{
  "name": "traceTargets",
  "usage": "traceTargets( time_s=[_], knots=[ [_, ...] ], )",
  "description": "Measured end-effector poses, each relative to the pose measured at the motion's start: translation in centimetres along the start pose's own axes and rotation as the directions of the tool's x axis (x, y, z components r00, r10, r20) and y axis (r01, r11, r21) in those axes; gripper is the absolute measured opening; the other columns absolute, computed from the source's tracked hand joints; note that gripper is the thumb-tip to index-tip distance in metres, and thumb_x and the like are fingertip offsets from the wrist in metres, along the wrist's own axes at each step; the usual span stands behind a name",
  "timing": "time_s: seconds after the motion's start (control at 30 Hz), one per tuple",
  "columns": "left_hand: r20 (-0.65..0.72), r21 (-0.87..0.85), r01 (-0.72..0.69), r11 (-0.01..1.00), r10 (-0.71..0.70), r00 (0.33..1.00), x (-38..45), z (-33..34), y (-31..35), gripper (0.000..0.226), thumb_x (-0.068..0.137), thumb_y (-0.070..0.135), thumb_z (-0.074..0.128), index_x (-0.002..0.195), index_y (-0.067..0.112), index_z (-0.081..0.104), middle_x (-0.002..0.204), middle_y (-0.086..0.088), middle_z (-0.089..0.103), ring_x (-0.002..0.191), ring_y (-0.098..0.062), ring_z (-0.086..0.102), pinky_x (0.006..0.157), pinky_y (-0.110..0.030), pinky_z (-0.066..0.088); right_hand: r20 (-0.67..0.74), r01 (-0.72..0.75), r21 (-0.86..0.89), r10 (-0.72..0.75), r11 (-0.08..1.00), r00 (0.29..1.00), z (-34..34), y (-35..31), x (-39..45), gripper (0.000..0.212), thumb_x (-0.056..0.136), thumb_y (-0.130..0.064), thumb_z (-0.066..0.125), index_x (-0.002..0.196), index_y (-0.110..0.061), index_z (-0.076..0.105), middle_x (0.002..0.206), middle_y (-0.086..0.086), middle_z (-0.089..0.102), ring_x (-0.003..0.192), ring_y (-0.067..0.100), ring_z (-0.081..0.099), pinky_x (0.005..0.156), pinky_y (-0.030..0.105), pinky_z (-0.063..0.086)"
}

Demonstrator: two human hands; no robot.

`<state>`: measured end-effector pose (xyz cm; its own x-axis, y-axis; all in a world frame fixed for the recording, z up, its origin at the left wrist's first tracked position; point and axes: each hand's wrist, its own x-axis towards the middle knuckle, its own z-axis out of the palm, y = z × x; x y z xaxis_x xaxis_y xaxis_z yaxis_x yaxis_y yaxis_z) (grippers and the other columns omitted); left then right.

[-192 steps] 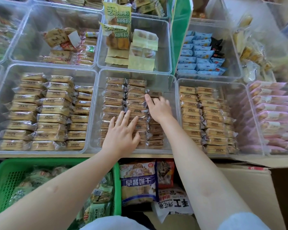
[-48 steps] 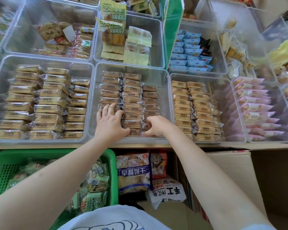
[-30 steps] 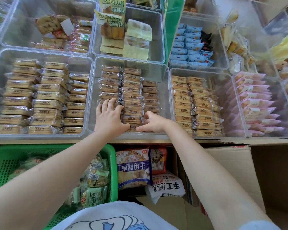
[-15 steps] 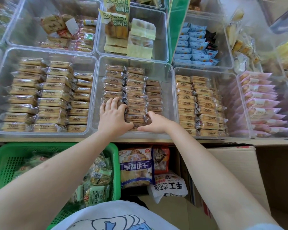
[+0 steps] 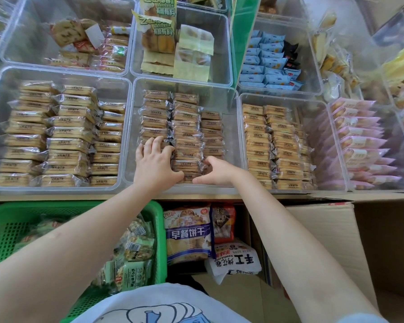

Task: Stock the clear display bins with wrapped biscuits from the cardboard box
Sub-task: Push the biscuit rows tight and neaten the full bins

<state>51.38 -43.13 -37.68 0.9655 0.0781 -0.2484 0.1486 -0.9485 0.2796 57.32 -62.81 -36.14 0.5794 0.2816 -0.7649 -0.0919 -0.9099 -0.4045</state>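
The middle clear bin (image 5: pixel 231 102) holds three columns of wrapped biscuits (image 5: pixel 186 127) in clear film. My left hand (image 5: pixel 155 163) rests on the near end of the left column with straight fingers, its thumb reaching right along the front of the middle column. My right hand (image 5: pixel 217 171) is at the near end of the right column. Its fingers curl over the front packs, fingertips hidden, and its thumb points left toward the other thumb. The cardboard box (image 5: pixel 331 231) stands open at the lower right, below the shelf edge.
Clear bins to the left (image 5: pixel 124 136) and right (image 5: pixel 241 145) hold similar biscuit packs. Pink packs (image 5: pixel 359 141) fill the far-right bin. Under the shelf are a green basket (image 5: pixel 160 229) of green snack packs and a blue-and-white biscuit bag (image 5: pixel 188 234).
Over several seconds both hands came from farther back in the middle bin to its near end, and the right hand's fingers curled. In the last second they barely shifted.
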Motion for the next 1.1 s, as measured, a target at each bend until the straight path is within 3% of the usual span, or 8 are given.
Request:
traceTargets(
  time_s=[0.1,0.17,0.3,0.37,0.5,0.6,0.97,1.1],
  knots=[
    [-0.008,0.003,-0.006,1.000,0.006,1.000,0.0,0.1,-0.1,0.071,0.078,0.060,0.064,0.138,0.027,0.048,0.162,-0.009,0.023,0.151,-0.029,0.010,0.123,-0.051,0.005,-0.206,0.010,0.004,-0.009,1.000,0.979,-0.5,-0.4,-0.3,0.081,0.082,-0.067,0.069,0.141,-0.018,0.043,0.148,0.006,0.043,0.130,0.023,0.048,0.103,0.042,0.046],
    [-0.014,0.016,-0.008,1.000,0.008,1.000,0.1,0.2,-0.1,0.076,0.079,0.062,0.061,0.143,0.026,0.042,0.162,-0.009,0.023,0.151,-0.029,0.012,0.123,-0.052,0.007,-0.303,-0.003,-0.011,0.000,1.000,0.953,-0.5,-0.6,-0.6,0.082,0.086,-0.070,0.060,0.145,-0.017,0.039,0.151,0.006,0.040,0.134,0.024,0.045,0.106,0.045,0.045],
    [-0.028,0.052,-0.034,0.998,0.036,0.999,0.1,-0.1,-0.3,0.098,0.079,0.069,0.057,0.157,0.033,0.010,0.160,-0.011,0.025,0.148,-0.032,0.017,0.121,-0.052,0.012,-0.135,-0.080,-0.201,0.053,0.976,0.989,0.8,-0.9,-0.7,0.099,0.087,-0.083,0.038,0.159,-0.016,0.024,0.165,0.010,0.020,0.148,0.029,0.029,0.117,0.051,0.034],
    [-0.005,0.083,-0.052,0.995,0.053,0.999,0.1,-0.2,-0.4,0.096,0.082,0.070,0.053,0.157,0.043,0.000,0.163,-0.013,0.018,0.150,-0.033,0.012,0.121,-0.053,0.011,-0.072,-0.131,-0.217,0.118,0.967,0.990,0.9,-0.8,-0.9,0.103,0.084,-0.088,0.028,0.161,-0.020,0.021,0.168,0.008,0.009,0.152,0.031,0.023,0.120,0.052,0.028],
    [0.026,0.099,-0.069,0.993,0.067,0.997,0.2,-0.2,-0.4,0.086,0.085,0.070,0.049,0.156,0.048,0.006,0.168,-0.007,-0.004,0.154,-0.031,-0.008,0.122,-0.057,0.001,-0.138,-0.107,-0.166,0.085,0.980,0.987,0.6,-0.7,-1.7,0.098,0.088,-0.085,0.026,0.162,-0.021,0.017,0.169,0.007,-0.004,0.156,0.029,0.003,0.123,0.054,0.019],
    [0.032,0.092,-0.068,0.993,0.065,0.997,0.3,-0.1,-0.4,0.085,0.085,0.069,0.048,0.157,0.048,0.008,0.168,-0.006,-0.006,0.154,-0.031,-0.010,0.122,-0.058,-0.002,-0.184,-0.070,-0.174,0.038,0.982,0.982,1.1,-0.8,-0.9,0.097,0.088,-0.086,0.022,0.162,-0.026,0.010,0.169,0.007,-0.010,0.156,0.026,-0.011,0.125,0.052,0.004],
    [0.055,0.077,-0.062,0.995,0.058,0.997,0.3,-0.3,-0.3,0.084,0.085,0.067,0.050,0.156,0.048,0.011,0.169,-0.007,-0.002,0.154,-0.030,-0.008,0.122,-0.058,-0.001,-0.161,-0.115,-0.180,0.086,0.977,0.983,0.2,-1.6,0.2,0.099,0.086,-0.089,0.017,0.161,-0.024,0.023,0.169,0.011,0.007,0.155,0.032,0.007,0.124,0.054,0.013],
    [0.073,0.094,-0.059,0.994,0.052,0.996,0.3,-0.4,-0.2,0.084,0.086,0.068,0.048,0.156,0.047,0.008,0.169,-0.007,-0.004,0.154,-0.030,-0.009,0.122,-0.058,-0.001,-0.301,-0.082,-0.193,0.020,0.978,0.953,-0.7,-1.8,1.2,0.101,0.086,-0.088,0.016,0.162,-0.021,0.017,0.169,0.013,0.006,0.156,0.031,0.002,0.123,0.053,0.010]
  ],
)
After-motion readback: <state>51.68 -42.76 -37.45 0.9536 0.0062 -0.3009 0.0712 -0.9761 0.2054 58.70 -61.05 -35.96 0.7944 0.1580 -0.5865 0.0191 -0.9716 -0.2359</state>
